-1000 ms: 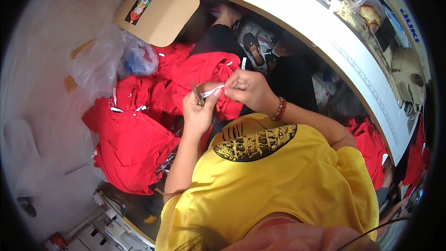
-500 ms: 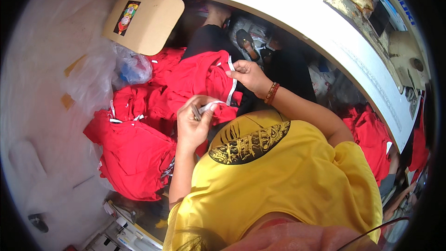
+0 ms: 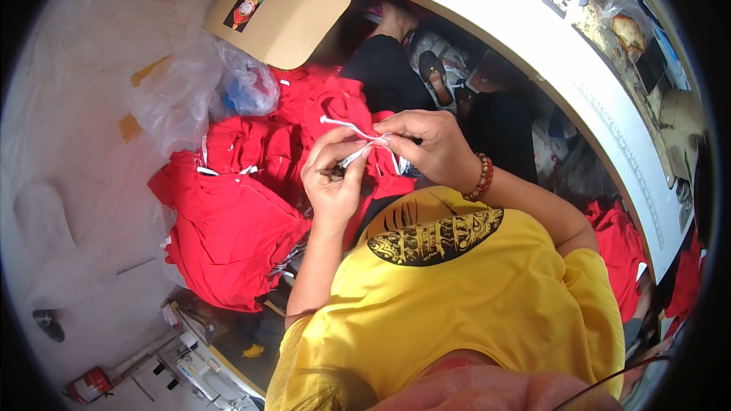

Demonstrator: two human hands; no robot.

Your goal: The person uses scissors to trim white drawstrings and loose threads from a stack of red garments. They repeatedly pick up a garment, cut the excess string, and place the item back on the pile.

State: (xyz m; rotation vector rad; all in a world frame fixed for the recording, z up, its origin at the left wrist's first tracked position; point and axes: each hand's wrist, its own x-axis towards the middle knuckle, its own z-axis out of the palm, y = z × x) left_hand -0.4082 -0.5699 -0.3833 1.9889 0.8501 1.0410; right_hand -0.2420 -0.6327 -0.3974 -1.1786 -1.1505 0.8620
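Note:
A red garment (image 3: 340,100) lies bunched over my lap, with a white tape or cord (image 3: 344,123) along its edge. My left hand (image 3: 335,171) pinches the white tape between thumb and fingertips. A small dark metal tool, mostly hidden, is tucked in that same palm. Close against it, my right hand (image 3: 432,144) is closed too, thumb and forefinger pinching the tape and the garment's edge. One end of the tape sticks out above my left fingers. The fingertips of both hands nearly touch.
More red garments with white ties (image 3: 228,221) are piled to my left, beside clear plastic bags (image 3: 251,84). A tan board (image 3: 278,11) stands beyond them. The white table edge (image 3: 533,38) curves across the far right, with a wrapped bread bun (image 3: 628,33) on the machine bed.
My hands have come together; the right moved in toward the left, from the garment's far edge. The white tape is now pinched between both. The view has shifted slightly.

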